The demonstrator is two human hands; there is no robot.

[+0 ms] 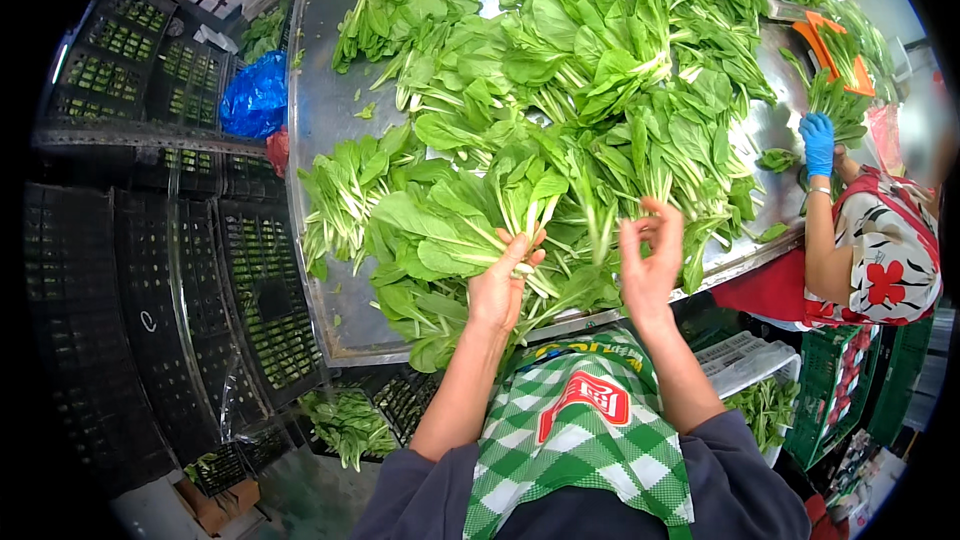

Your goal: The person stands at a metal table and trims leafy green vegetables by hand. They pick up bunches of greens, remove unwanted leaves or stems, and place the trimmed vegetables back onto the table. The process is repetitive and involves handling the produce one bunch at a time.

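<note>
My left hand [500, 290] is closed around the pale stems of a bunch of leafy greens [445, 225], whose broad leaves fan out to the left and away from me. To its right, my right hand [652, 260] is raised over the near edge of the pile, fingers apart and slightly curled, with nothing visible in it. A blurred stalk of greens [598, 215] is just left of those fingers; whether they touch is unclear. Beyond both hands, a large heap of the same greens [590, 30] covers much of the metal table [335, 105].
Black crates [265, 290] line the left side, with a blue plastic bag [253, 95] by the table edge. On the right, a co-worker's blue-gloved hand [818, 143] holds greens near an orange frame [838, 55]. Below the table's right edge are a white basket [745, 355] and green crates [812, 430].
</note>
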